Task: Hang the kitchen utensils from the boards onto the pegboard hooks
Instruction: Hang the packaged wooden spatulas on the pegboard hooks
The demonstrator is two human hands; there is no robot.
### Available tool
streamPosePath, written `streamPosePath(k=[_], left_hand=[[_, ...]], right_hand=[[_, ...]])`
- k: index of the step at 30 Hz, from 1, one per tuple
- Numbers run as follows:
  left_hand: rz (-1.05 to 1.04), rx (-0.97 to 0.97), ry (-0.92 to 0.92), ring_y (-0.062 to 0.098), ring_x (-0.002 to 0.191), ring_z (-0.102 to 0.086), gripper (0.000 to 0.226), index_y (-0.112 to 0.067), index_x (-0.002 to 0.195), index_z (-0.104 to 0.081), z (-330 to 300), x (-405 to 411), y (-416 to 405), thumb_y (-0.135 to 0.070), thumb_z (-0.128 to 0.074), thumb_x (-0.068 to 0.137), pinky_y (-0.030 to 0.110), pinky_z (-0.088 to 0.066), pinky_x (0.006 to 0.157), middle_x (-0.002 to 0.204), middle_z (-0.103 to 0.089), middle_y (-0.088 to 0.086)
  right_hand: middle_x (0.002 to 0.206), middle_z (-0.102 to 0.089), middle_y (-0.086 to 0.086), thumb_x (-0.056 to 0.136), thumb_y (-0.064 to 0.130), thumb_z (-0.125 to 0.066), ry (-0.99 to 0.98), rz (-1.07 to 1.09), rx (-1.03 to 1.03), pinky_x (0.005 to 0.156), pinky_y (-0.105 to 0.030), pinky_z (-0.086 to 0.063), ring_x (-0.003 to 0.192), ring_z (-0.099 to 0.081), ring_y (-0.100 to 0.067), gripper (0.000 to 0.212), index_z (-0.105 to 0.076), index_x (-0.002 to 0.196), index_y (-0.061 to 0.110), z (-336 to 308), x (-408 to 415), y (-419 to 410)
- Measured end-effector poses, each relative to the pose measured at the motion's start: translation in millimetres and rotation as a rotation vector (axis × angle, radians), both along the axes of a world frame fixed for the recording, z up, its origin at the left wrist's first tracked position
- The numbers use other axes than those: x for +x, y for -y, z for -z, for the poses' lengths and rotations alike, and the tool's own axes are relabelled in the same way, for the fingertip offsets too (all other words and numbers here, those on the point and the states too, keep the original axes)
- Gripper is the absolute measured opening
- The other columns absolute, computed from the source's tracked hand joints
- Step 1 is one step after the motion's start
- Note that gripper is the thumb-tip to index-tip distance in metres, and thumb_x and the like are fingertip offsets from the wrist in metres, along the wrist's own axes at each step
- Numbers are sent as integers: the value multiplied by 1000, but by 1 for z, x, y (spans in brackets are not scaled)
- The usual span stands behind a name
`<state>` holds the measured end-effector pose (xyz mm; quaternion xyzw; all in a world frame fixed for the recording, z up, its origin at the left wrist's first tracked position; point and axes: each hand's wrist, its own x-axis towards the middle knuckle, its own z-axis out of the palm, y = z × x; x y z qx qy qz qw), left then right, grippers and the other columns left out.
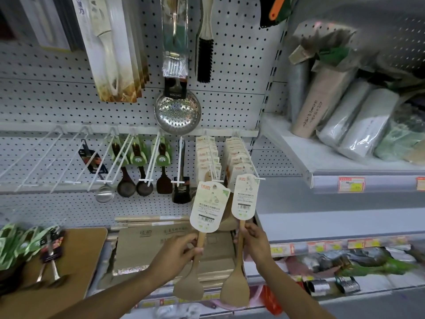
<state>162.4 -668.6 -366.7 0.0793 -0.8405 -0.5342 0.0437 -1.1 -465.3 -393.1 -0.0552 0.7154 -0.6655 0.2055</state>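
- Head view: left hand (181, 246) was closed around the wooden handle of the left spatula (195, 265), grip pinching the shaft just under its paper card (208, 207); blade hung down, card end up.
- Right hand (253, 238) pinched the handle of the right spatula (238, 279) the same way, fingers wrapped just below its card (245, 198).
- Right card's top sat at the tip of a white peg hook (247, 157); whether it was threaded on, cannot tell. That hook already carried a row of matching carded spatulas (236, 155).
- Left card's top was near the tip of the neighbouring hook (212, 162), also loaded with the same cards; contact unclear.
- Both spatulas were held side by side, apart, in front of the white pegboard (241, 65).
- Further left on the same hook row: dark ladles and turners in green packaging (140, 157), a black slotted tool (181, 194), a steel ladle (105, 193), then several bare hooks.
- Above hung a perforated steel skimmer (177, 111), a black-bristled brush (205, 58) and boxed knives (112, 49).
- Below the hands lay flat cardboard boxes (161, 245) on the shelf.
- Lower left: a wooden board (85, 249) carried more green-packaged utensils (20, 245), blurred.
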Motion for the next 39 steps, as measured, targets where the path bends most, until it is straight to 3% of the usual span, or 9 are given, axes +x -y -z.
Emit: streamPosePath(k=[3, 5, 10, 13, 15, 19, 24, 28, 39], left_hand=[[-6, 4, 3, 10, 85, -74, 3, -23, 94, -69, -1, -3, 2, -22, -68, 92, 42, -61, 75, 89, -73, -9], [-11, 14, 3, 10, 85, -75, 4, -25, 94, -68, -3, -4, 2, -21, -68, 92, 40, -61, 75, 89, -73, -8], [-16, -9, -11, 10, 85, -74, 13, -31, 90, -67, -4, -6, 2, -18, -67, 93, 32, -59, 71, 88, -72, -10], [-10, -37, 2, 9, 84, -73, 9, -31, 90, -65, 2, -7, 2, -23, -66, 93, 33, -60, 72, 89, -72, -11], [-12, -65, 13, 8, 83, -73, 6, -31, 90, -65, 10, -7, 1, -26, -67, 92, 35, -60, 73, 90, -73, -12], [-3, -67, 55, 7, 72, -72, 8, -31, 90, -66, 24, -4, -9, -24, -68, 91, 32, -59, 71, 88, -73, -14], [-35, -18, 96, 4, 62, -67, 4, -27, 89, -68, 33, -5, -26, -24, -69, 89, 27, -55, 68, 82, -72, -14], [-94, 71, 130, 9, 56, -63, 9, -30, 85, -69, 38, -4, -32, -23, -75, 84, 24, -50, 63, 81, -71, -11], [-155, 52, 246, -3, 50, -55, 16, -31, 91, -75, 53, 15, -32, -26, -81, 77, 15, -45, 59, 77, -69, -22]], right_hand=[[71, -61, -18, 96, 3, -54, -30, 11, 20, 60, -33, -56, 59, -63, -26, 15, -58, 97, -12, -2, -12, 5], [73, -62, -17, 96, 6, -56, -39, 14, 29, 69, -45, -57, 63, -65, -29, 16, -60, 96, -9, -3, -19, 10], [119, -64, -5, 86, 38, -64, -135, -59, 291, 97, -52, -50, 111, -61, -26, 37, -51, 120, 33, 28, -45, 18], [135, -51, 0, 80, 10, -63, -198, -133, 352, 102, -40, -47, 123, -52, -21, 63, -40, 134, 31, 14, -23, 21], [130, -57, 6, 72, -5, -65, -204, -251, 244, 99, -28, -48, 122, -53, -13, 66, -51, 128, 27, -7, 4, 24], [119, -69, 10, 79, 6, -75, -110, -488, 67, 95, -29, -52, 113, -63, -8, 47, -64, 122, 19, -24, 40, 34], [109, -74, 11, 87, 15, -72, -134, -309, 33, 83, -25, -55, 103, -69, -8, 24, -71, 110, 19, -27, 53, 45], [97, -77, -2, 84, 11, -74, -98, -250, 15, 78, -43, -60, 89, -73, -23, 18, -74, 102, 14, -35, 47, 50], [88, -77, 6, 83, 4, -73, -14, -208, -32, 62, -30, -59, 81, -75, -18, 22, -71, 102, 14, -41, 36, 67]])
